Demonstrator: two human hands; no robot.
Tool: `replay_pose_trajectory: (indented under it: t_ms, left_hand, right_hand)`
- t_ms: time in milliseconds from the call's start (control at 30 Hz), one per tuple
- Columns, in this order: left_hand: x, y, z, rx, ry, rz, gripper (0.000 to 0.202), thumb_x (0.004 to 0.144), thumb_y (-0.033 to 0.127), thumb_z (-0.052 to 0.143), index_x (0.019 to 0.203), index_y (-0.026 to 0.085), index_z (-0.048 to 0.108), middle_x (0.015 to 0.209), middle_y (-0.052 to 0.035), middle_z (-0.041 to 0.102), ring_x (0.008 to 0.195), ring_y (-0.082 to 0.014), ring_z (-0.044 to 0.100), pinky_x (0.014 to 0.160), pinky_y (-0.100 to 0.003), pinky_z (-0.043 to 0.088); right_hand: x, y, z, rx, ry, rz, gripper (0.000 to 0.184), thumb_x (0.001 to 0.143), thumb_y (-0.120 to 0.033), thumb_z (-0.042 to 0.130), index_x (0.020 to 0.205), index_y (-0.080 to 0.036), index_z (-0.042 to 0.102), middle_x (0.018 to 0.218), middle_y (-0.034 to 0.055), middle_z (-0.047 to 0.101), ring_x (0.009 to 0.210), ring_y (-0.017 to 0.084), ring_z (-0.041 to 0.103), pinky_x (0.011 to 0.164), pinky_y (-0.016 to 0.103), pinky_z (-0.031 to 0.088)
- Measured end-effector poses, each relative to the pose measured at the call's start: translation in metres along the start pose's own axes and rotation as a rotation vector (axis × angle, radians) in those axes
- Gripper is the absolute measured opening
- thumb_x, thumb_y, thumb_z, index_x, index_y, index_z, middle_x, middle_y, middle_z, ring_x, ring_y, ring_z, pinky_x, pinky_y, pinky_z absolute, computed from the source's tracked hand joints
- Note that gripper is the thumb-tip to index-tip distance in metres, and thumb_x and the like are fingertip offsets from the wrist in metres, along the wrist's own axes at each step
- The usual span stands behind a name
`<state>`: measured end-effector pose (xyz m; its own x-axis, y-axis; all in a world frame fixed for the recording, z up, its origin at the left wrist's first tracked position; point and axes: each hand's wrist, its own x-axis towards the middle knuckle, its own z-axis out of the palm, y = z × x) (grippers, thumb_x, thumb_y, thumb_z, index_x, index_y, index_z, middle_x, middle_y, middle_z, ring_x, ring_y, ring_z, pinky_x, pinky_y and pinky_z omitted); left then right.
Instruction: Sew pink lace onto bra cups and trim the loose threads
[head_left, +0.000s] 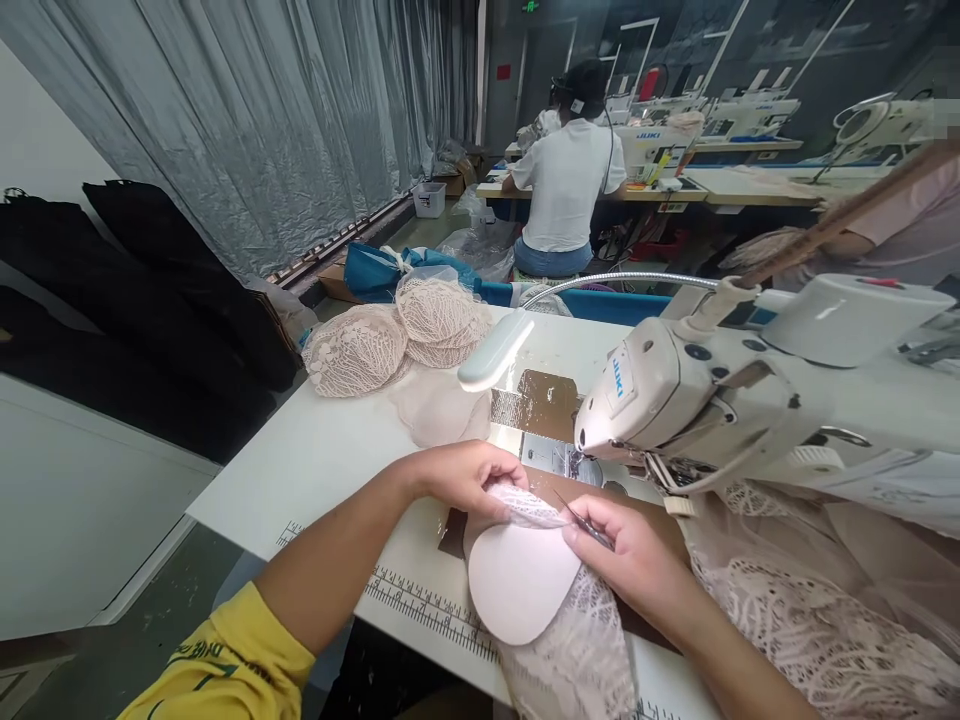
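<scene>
My left hand pinches the upper edge of a pale pink lace fabric piece at the front of the sewing table. A smooth white bra cup pad lies against the lace, below both hands. My right hand grips the same folded edge between thumb and fingers. Tucked in that hand is a small dark pointed tool, likely thread snips or tweezers; its kind is partly hidden by the fingers. Just beyond the hands are the needle area and metal plate of a white sewing machine.
Stacked lace cups and a sheer piece lie at the table's far left. A lamp hangs over the machine bed. More lace is heaped at right. A seated co-worker faces away; another person's sleeve shows at right.
</scene>
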<state>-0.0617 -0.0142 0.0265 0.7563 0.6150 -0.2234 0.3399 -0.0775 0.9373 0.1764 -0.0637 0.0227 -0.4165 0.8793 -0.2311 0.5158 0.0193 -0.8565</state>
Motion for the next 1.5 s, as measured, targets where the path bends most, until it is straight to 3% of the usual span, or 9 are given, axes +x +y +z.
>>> replay_pose_trajectory:
  t_ms: [200, 367, 467, 567, 667, 833, 1033, 1200, 1500]
  left_hand:
    - [0.002, 0.001, 0.007, 0.083, 0.075, 0.065, 0.041, 0.072, 0.021, 0.069, 0.112, 0.017, 0.061, 0.081, 0.0005, 0.055, 0.069, -0.0105, 0.048, 0.062, -0.019, 0.040]
    - [-0.001, 0.015, 0.020, 0.075, 0.191, 0.156, 0.040, 0.077, 0.026, 0.066, 0.115, 0.018, 0.059, 0.094, -0.0042, 0.060, 0.078, -0.0135, 0.053, 0.068, -0.022, 0.042]
    - [-0.014, 0.022, 0.013, 0.092, 0.298, 0.037, 0.032, 0.077, 0.038, 0.068, 0.100, 0.016, 0.063, 0.084, -0.0027, 0.060, 0.072, -0.0129, 0.053, 0.062, -0.022, 0.040]
    - [-0.025, 0.020, 0.006, 0.074, 0.190, -0.181, 0.040, 0.069, 0.050, 0.073, 0.082, 0.014, 0.064, 0.068, 0.0010, 0.055, 0.061, -0.0105, 0.048, 0.055, -0.021, 0.035]
    - [-0.023, 0.011, 0.015, -0.220, 0.092, -0.181, 0.040, 0.065, 0.048, 0.078, 0.079, 0.013, 0.064, 0.069, 0.0015, 0.055, 0.062, -0.0089, 0.048, 0.058, -0.020, 0.036]
    - [-0.009, 0.001, 0.045, -0.656, 0.261, -0.140, 0.040, 0.063, 0.043, 0.082, 0.083, 0.012, 0.066, 0.064, 0.0018, 0.056, 0.055, -0.0066, 0.046, 0.055, -0.020, 0.036]
    - [-0.010, 0.002, 0.052, -0.491, 0.270, -0.015, 0.032, 0.070, 0.039, 0.077, 0.086, 0.012, 0.072, 0.082, -0.0043, 0.066, 0.076, -0.0130, 0.057, 0.071, -0.023, 0.043]
    - [-0.011, -0.001, 0.053, -0.457, 0.291, -0.010, 0.032, 0.071, 0.040, 0.076, 0.084, 0.011, 0.073, 0.079, -0.0047, 0.066, 0.074, -0.0144, 0.058, 0.069, -0.024, 0.043]
    - [-0.011, -0.003, 0.055, -0.413, 0.321, -0.096, 0.038, 0.066, 0.043, 0.078, 0.082, 0.008, 0.071, 0.061, 0.0015, 0.051, 0.057, -0.0072, 0.041, 0.052, -0.019, 0.030]
  right_hand:
    - [0.002, 0.004, 0.005, 0.025, 0.030, -0.041, 0.024, 0.081, -0.043, 0.059, 0.090, -0.021, 0.059, 0.080, -0.0004, 0.059, 0.072, 0.017, 0.054, 0.063, 0.027, 0.044]
    - [0.001, -0.004, 0.010, 0.052, 0.041, -0.066, 0.031, 0.087, -0.047, 0.050, 0.075, -0.020, 0.059, 0.071, -0.0008, 0.057, 0.067, 0.016, 0.053, 0.060, 0.026, 0.042]
    - [-0.001, -0.001, 0.007, 0.048, 0.074, -0.108, 0.031, 0.089, -0.047, 0.048, 0.077, -0.020, 0.060, 0.073, -0.0005, 0.058, 0.069, 0.016, 0.053, 0.061, 0.026, 0.042]
    - [-0.003, 0.001, 0.004, 0.013, 0.118, -0.154, 0.032, 0.089, -0.047, 0.048, 0.076, -0.020, 0.060, 0.070, -0.0006, 0.057, 0.068, 0.016, 0.052, 0.062, 0.026, 0.041]
    - [-0.003, -0.001, 0.005, 0.000, 0.094, -0.209, 0.034, 0.090, -0.047, 0.046, 0.074, -0.020, 0.058, 0.066, -0.0014, 0.054, 0.063, 0.015, 0.049, 0.058, 0.025, 0.039]
    - [-0.001, 0.001, 0.007, -0.014, 0.086, -0.189, 0.038, 0.090, -0.048, 0.044, 0.064, -0.021, 0.051, 0.061, -0.0028, 0.047, 0.060, 0.014, 0.046, 0.055, 0.026, 0.038]
    - [-0.003, 0.010, -0.003, 0.094, 0.076, -0.109, 0.040, 0.092, -0.053, 0.037, 0.109, -0.021, 0.055, 0.072, -0.0002, 0.056, 0.058, 0.015, 0.052, 0.060, 0.029, 0.046]
    - [-0.005, 0.006, -0.004, -0.014, -0.010, -0.195, 0.037, 0.087, -0.048, 0.052, 0.111, -0.022, 0.063, 0.106, 0.0091, 0.067, 0.105, 0.027, 0.059, 0.093, 0.039, 0.044]
    - [-0.005, -0.003, 0.008, 0.053, -0.091, -0.141, 0.025, 0.089, -0.044, 0.051, 0.099, -0.023, 0.062, 0.086, 0.0011, 0.065, 0.079, 0.018, 0.059, 0.069, 0.029, 0.045]
